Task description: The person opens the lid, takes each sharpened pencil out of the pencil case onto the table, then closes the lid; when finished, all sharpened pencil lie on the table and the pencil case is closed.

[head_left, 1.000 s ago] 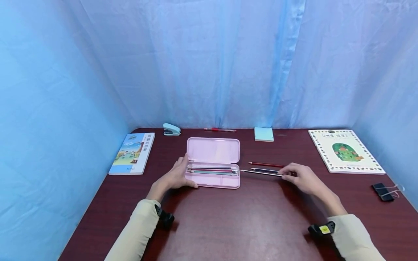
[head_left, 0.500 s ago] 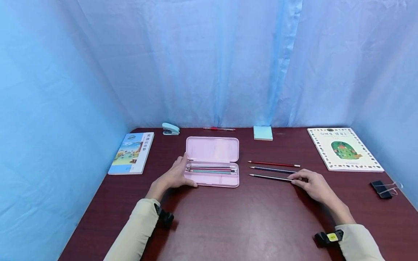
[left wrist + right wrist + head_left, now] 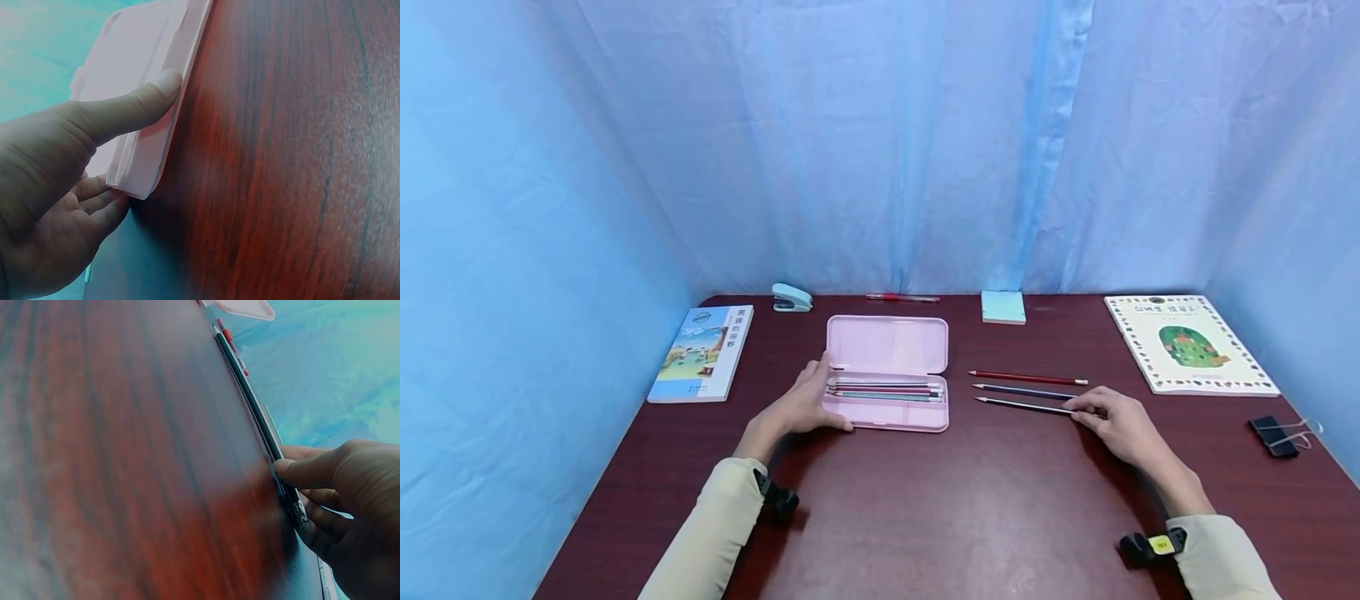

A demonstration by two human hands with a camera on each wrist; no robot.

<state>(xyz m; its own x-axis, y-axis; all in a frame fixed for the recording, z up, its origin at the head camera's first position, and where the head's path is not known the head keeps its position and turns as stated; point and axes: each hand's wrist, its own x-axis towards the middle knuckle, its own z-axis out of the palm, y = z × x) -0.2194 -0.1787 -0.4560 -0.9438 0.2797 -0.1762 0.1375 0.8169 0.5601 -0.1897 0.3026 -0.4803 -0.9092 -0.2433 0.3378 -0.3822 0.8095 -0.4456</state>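
My left hand [image 3: 793, 408] holds the left end of an open pink pencil case [image 3: 887, 346]. In the left wrist view, the thumb [image 3: 147, 103] lies on the front edge and the other fingers are at the end. Several pencils [image 3: 883, 391] lie in the case's rear compartment. To the right, my right hand [image 3: 1112, 421] pinches a dark pencil [image 3: 253, 403] near its eraser end, its sharpened tip pointing toward the case. Just behind it lie a dark blue pencil [image 3: 1018, 390] and a red pencil [image 3: 1030, 378], roughly parallel to it.
Along the table's back edge are a light blue stapler [image 3: 792, 297], a red pen [image 3: 902, 297] and a sticky note pad [image 3: 1003, 307]. One book [image 3: 703, 354] lies at left, another [image 3: 1191, 346] at right. A black binder clip [image 3: 1277, 437] sits at far right.
My right hand has moved right, drawing the dark pencil away from the case to the front of the other two pencils. My left hand stays on the case.
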